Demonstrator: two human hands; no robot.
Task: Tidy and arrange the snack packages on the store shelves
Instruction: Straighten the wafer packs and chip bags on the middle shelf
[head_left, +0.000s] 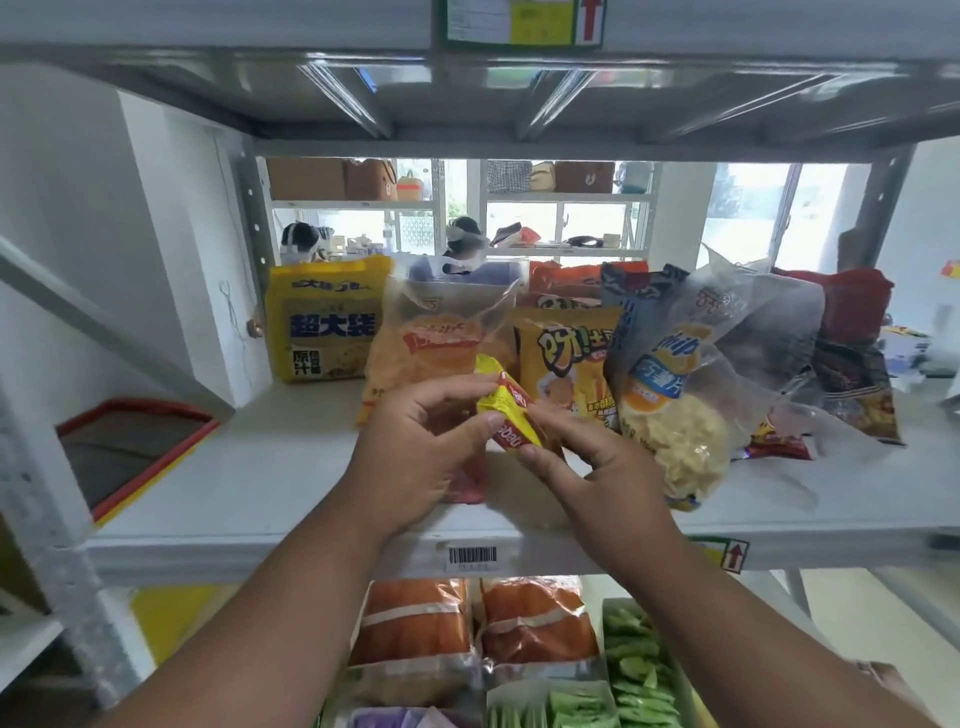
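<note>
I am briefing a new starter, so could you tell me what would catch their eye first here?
Both hands, left hand and right hand, pinch a small yellow packet at centre, above the shelf. Behind it stand crowded snack bags, with a big yellow noodle pack at the left.

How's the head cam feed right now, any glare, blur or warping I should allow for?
Head view: the windows behind the shelf are blown out white, so background detail washes out; wide-angle warping bends the shelf edge and upper beams; the clear chip bags show glare; both hands, left hand and right hand, and the small yellow packet are reasonably sharp.
</note>
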